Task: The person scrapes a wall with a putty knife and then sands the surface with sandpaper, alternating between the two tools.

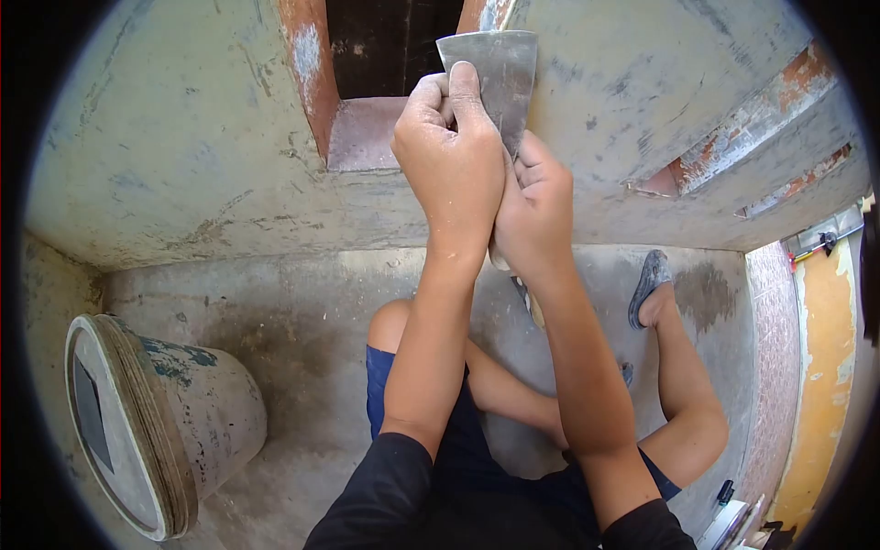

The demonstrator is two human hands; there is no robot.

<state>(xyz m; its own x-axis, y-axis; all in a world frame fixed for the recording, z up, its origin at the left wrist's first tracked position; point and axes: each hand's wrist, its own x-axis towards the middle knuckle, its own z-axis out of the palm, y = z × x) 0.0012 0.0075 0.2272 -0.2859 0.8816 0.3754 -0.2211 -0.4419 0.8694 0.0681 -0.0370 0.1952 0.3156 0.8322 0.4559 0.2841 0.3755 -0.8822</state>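
Observation:
A wide, flat metal putty knife (504, 69) is held up in front of the wall, its broad edge at the top. My right hand (538, 206) is closed around its lower end, where the handle is mostly hidden by my fingers. My left hand (449, 151), whitish with dust, is closed at the blade's left side. Its thumb lies upright over the blade face, and the curled fingers are partly hidden. The two hands are close together, the left wrist overlapping the right hand's edge.
The greyish, smeared wall (229, 137) has a reddish-framed opening (394, 46) behind my hands and slanted slots (761, 137) at the right. A lidded, stained bucket (202, 403) lies tilted on the concrete floor (312, 275) to my left. My bent legs are below.

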